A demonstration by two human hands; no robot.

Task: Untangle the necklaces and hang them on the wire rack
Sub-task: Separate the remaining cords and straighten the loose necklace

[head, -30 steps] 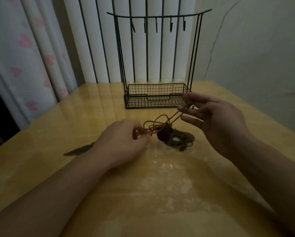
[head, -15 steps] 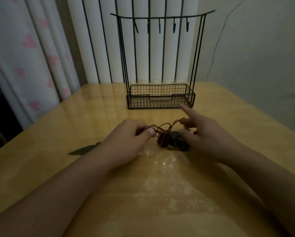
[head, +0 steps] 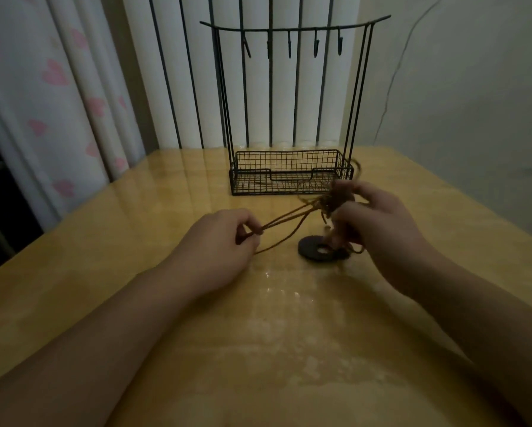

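1. Left hand [head: 218, 241]: knuckles up, low over the table near the middle of the view; thumb and curled fingers pinch the near ends of the brown necklace cords [head: 284, 218].
2. Right hand [head: 378, 223]: raised a little higher and to the right, fingers curled round a blurred bunch of the same cords (the knot itself cannot be made out), which rises just above the fingertips [head: 355, 188].
3. Cords between the hands: several strands run taut from the left pinch up and rightward to the right hand's bunch; one slacker strand sags below them toward the table.
4. Ring pendant [head: 312, 248]: a dark flat disc with a central hole, lying on the table directly beneath the right hand; short cord ends dangle from that hand down to it (whether they are tied to it cannot be told).
5. Table [head: 274, 349]: glossy yellow wood with pale reflections; both forearms reach across it from the near edge.
6. Wire rack [head: 290, 177]: black, standing upright at the far side of the table, beyond the hands; a mesh basket forms its base, thin uprights carry a curved top bar, and five small hooks [head: 289, 47] hang from the bar with nothing on them.
7. Background: white vertical slats behind the rack, a curtain [head: 52, 87] with pink hearts at left, a plain wall at right.
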